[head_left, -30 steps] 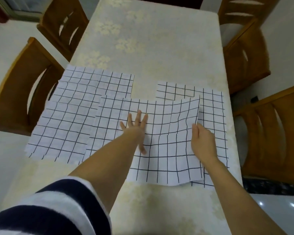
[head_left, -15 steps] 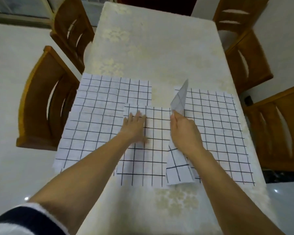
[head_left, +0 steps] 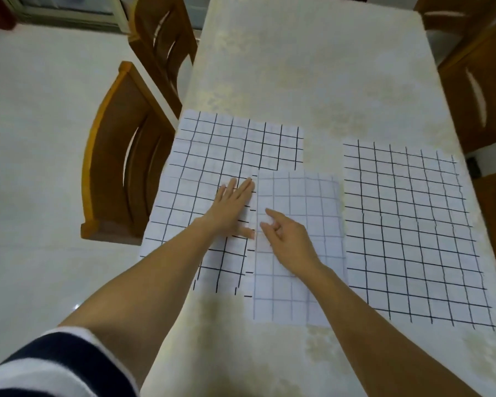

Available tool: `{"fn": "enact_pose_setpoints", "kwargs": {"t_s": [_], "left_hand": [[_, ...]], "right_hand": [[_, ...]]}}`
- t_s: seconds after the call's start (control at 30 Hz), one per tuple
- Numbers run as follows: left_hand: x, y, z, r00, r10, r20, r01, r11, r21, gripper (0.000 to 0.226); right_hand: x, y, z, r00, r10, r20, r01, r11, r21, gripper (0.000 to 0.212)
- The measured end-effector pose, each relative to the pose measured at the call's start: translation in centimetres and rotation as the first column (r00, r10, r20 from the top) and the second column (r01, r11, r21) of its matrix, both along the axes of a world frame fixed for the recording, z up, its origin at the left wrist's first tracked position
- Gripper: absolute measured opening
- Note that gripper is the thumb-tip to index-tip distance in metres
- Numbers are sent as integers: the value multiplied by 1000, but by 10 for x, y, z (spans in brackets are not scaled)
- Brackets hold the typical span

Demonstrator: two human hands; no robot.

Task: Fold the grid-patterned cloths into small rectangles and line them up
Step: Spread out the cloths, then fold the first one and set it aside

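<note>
The middle grid cloth [head_left: 298, 202] lies folded in half on the table, its pale underside up, a tall rectangle. My left hand [head_left: 234, 207] presses flat with straight fingers along its left folded edge, partly on the left grid cloths [head_left: 212, 150], which lie flat and overlapping. My right hand [head_left: 287, 239] rests on the folded cloth with forefinger pointing and the other fingers loosely curled, holding nothing. Another grid cloth [head_left: 413, 224] lies spread flat to the right.
The table [head_left: 312, 67] has a cream flowered cover. Wooden chairs stand at the left [head_left: 118, 156] and far left [head_left: 163, 38]; more chairs [head_left: 481, 90] stand along the right edge.
My right hand carried the middle cloth's right edge over to the left and let it go; the cloth now lies folded in half. My left hand stayed pressing near the left edge.
</note>
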State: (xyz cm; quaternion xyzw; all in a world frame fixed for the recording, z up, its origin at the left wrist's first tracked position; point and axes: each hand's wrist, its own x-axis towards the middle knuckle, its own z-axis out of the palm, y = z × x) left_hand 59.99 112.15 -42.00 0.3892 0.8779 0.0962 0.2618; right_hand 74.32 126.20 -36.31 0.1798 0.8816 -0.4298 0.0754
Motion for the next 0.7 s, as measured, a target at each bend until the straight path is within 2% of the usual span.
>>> {"fn": "enact_pose_setpoints", "kwargs": {"t_s": [0.07, 0.1, 0.2, 0.3, 0.53, 0.63, 0.7], "left_hand": [[-9, 2, 7, 999, 1, 55, 0, 1000, -19, 133], [-13, 2, 9, 998, 2, 58, -1, 1000, -23, 133], [-15, 0, 10, 998, 4, 61, -2, 999, -33, 132], [-12, 1, 7, 998, 0, 56, 3, 999, -53, 134], [-13, 2, 9, 998, 15, 57, -12, 999, -44, 135], [-12, 1, 10, 993, 61, 105, -65, 997, 30, 140], [-9, 0, 13, 970, 137, 201, -164, 978, 127, 142]], "right_hand": [[6, 16, -12, 991, 83, -102, -58, 973, 224, 58], [8, 25, -20, 986, 150, -75, -118, 939, 323, 67], [10, 37, -33, 937, 305, 170, -349, 826, 443, 93], [9, 34, -47, 889, 354, 291, -455, 758, 468, 96], [6, 31, -50, 892, 338, 299, -447, 751, 485, 93], [6, 31, -48, 885, 349, 308, -462, 745, 482, 93], [7, 32, -44, 907, 353, 229, -419, 812, 406, 90]]}}
